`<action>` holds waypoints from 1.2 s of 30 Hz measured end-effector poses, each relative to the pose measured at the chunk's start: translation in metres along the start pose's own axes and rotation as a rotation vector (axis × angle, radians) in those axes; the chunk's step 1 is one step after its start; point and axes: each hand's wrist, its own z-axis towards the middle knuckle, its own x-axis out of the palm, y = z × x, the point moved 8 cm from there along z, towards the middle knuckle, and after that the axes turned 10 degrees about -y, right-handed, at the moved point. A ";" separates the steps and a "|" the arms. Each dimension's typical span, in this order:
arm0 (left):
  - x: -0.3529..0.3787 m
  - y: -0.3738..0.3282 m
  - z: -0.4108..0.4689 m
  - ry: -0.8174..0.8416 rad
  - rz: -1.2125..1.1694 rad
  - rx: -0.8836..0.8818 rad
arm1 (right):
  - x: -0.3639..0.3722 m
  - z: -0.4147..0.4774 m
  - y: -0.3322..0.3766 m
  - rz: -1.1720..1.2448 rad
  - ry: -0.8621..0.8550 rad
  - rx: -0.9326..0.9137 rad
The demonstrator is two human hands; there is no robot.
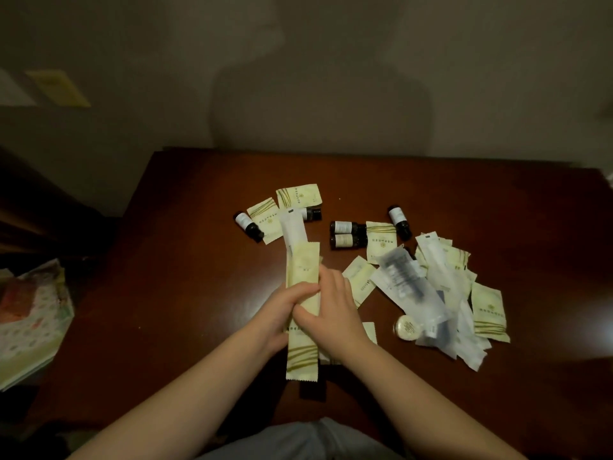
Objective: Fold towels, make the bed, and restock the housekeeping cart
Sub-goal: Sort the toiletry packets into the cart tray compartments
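Now my left hand (285, 308) and right hand (335, 305) both clamp the long packets (302, 263) over the surface (185, 260), beside the pile (431, 283); slick wrappers could slide apart if either grip eases.

dark wooden table (199, 247) bears scattered sachets (489, 312) and small bottles (343, 234).
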 end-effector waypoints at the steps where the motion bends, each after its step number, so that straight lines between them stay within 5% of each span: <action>1: 0.002 -0.003 -0.001 0.000 0.018 0.019 | -0.004 0.000 0.000 0.014 -0.013 0.002; 8: 0.040 -0.012 -0.007 0.159 0.072 -0.065 | -0.028 0.005 -0.004 0.134 0.022 0.063; 11: 0.037 -0.012 0.002 0.065 0.065 -0.103 | -0.028 0.012 -0.001 0.273 0.150 0.077; 14: 0.031 -0.014 0.014 -0.039 0.017 -0.090 | -0.041 0.033 -0.007 0.320 0.065 0.085; 17: 0.015 -0.021 0.026 -0.155 0.004 -0.046 | -0.059 0.065 -0.043 0.084 -0.078 0.106; 21: -0.004 -0.020 0.034 -0.248 -0.032 -0.057 | -0.055 0.103 -0.094 -0.299 -0.013 0.144; 29: -0.043 0.000 0.015 -0.437 -0.047 -0.025 | -0.010 0.129 -0.100 -0.696 -0.077 -0.179; 33: -0.051 0.003 0.008 -0.453 -0.086 -0.015 | -0.006 0.112 -0.101 -0.714 -0.049 -0.219; 36: -0.039 -0.003 0.005 -0.404 -0.038 0.011 | -0.016 0.083 -0.090 -0.511 0.004 -0.168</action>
